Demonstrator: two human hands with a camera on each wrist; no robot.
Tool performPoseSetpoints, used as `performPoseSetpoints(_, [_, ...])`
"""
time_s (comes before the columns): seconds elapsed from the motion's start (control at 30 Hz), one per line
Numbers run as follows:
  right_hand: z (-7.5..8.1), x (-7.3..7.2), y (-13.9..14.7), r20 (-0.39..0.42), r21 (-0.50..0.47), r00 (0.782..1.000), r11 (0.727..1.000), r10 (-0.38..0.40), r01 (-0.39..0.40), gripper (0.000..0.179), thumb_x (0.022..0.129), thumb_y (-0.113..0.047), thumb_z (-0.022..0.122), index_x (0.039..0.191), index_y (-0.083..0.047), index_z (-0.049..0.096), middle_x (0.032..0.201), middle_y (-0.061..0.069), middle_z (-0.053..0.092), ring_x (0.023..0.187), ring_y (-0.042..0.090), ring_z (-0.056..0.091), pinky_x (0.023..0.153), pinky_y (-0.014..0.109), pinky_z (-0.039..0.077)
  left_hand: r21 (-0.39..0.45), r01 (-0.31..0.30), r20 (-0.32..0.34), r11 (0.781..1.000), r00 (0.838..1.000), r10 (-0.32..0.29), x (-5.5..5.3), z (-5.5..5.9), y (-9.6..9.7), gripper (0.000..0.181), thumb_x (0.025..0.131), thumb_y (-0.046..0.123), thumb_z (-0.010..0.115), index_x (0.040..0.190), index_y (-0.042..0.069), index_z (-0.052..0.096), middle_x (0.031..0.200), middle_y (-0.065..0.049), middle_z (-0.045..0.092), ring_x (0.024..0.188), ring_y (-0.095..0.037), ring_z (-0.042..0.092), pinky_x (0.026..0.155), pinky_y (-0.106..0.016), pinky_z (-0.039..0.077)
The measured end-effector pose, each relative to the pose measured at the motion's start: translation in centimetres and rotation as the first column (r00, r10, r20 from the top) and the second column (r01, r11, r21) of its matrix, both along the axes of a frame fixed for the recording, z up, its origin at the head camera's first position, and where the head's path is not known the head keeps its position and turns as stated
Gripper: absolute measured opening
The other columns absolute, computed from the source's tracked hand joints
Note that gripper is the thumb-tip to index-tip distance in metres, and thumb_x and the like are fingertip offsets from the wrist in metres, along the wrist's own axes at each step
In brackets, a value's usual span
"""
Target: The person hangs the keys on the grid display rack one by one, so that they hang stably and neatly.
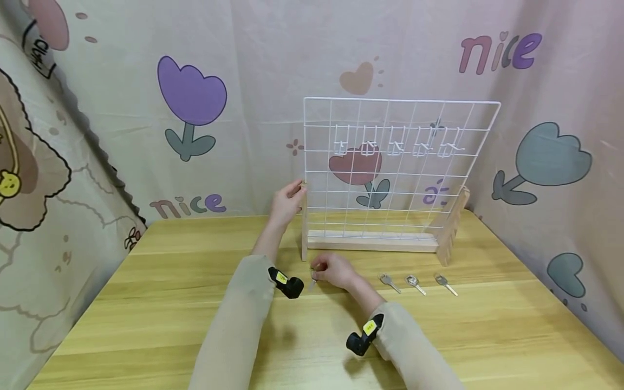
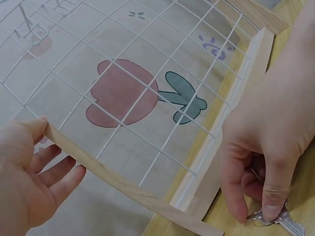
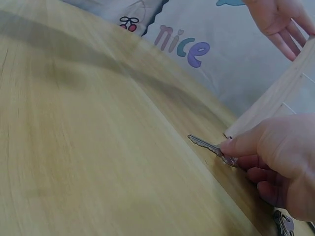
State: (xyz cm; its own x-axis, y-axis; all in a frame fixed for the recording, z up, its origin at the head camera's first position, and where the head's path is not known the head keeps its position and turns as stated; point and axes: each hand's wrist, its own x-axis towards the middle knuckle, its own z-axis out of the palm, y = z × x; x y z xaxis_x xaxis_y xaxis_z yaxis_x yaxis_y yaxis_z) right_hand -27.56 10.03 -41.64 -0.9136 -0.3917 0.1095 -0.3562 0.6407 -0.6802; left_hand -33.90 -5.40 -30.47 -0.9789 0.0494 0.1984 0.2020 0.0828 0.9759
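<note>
My left hand point(image 1: 286, 205) holds the top of the rack's left wooden upright point(image 2: 118, 182) with its fingertips; the lower fingers hang loosely beside the wood in the left wrist view. Just in front of that upright's foot, my right hand point(image 1: 335, 271) pinches a silver key point(image 3: 205, 145) by its ring end between thumb and forefinger. The key's toothed blade points left, low over the table. The white wire grid point(image 1: 380, 173) stands in the wooden base point(image 1: 370, 242) and carries a row of white hooks point(image 1: 396, 142).
Right of my right hand, three more keys lie in a row on the wooden table: a left key point(image 1: 389, 281), a middle key point(image 1: 414, 284) and a right key point(image 1: 446, 283). A patterned curtain point(image 1: 263, 65) hangs behind. The right wooden upright point(image 1: 452, 227) leans outward in view.
</note>
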Motion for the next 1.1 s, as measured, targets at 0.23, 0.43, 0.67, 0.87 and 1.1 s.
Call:
performPoseSetpoints(0.23, [0.1,-0.1,0.1,-0.015,0.023,1.0,0.999,0.027,-0.026,0.011,0.079,-0.011,0.072,0.089,-0.009,0.069,0.075,-0.004,0.061,0.07,0.009,0.052,0.065,0.027,0.044,0.002,0.019,-0.011,1.0,1.0,-0.019,0.1,0.0,-0.1,0.046,0.095,0.018,0.055,0.138,0.007,0.045,0.14,-0.012,0.043,0.124,-0.023,0.044,0.09,-0.046,0.046])
performPoseSetpoints(0.43, [-0.4,-0.6,0.5,-0.025,0.016,0.996,0.996,0.088,-0.088,0.013,0.077,-0.02,0.075,0.08,-0.013,0.064,0.071,-0.007,0.058,0.066,0.009,0.051,0.063,0.027,0.042,-0.011,0.015,-0.014,1.0,1.0,-0.015,0.2,0.0,-0.1,0.045,0.095,0.018,0.054,0.138,0.007,0.044,0.14,-0.012,0.043,0.125,-0.023,0.044,0.09,-0.045,0.046])
performPoseSetpoints(0.67, [-0.2,-0.2,0.4,-0.023,0.049,0.998,0.997,0.053,-0.052,0.008,0.079,-0.011,0.073,0.075,-0.011,0.067,0.07,-0.008,0.061,0.066,0.006,0.05,0.063,0.024,0.042,-0.026,0.003,0.002,1.0,1.0,-0.003,0.2,0.1,-0.1,0.045,0.095,0.02,0.054,0.138,0.01,0.045,0.14,-0.011,0.044,0.124,-0.022,0.045,0.089,-0.044,0.047])
performPoseSetpoints(0.87, [0.1,-0.1,0.7,0.042,-0.091,0.997,0.994,0.069,-0.065,0.004,0.081,-0.004,0.069,0.077,-0.003,0.067,0.069,-0.004,0.06,0.063,0.005,0.047,0.057,0.02,0.039,-0.028,0.008,0.003,1.0,1.0,-0.008,0.0,0.1,-0.1,0.045,0.095,0.018,0.054,0.138,0.01,0.045,0.14,-0.011,0.044,0.124,-0.023,0.045,0.089,-0.046,0.047])
performPoseSetpoints(1.1, [0.5,-0.3,2.4,0.126,-0.294,0.988,0.955,0.092,-0.051,0.006,0.084,0.0,0.065,0.085,0.005,0.065,0.067,0.003,0.059,0.057,0.012,0.049,0.049,0.022,0.041,-0.019,0.01,0.025,1.0,1.0,-0.009,0.2,0.3,-0.3,0.044,0.095,0.018,0.055,0.137,0.012,0.047,0.14,-0.01,0.044,0.124,-0.022,0.045,0.087,-0.044,0.048])
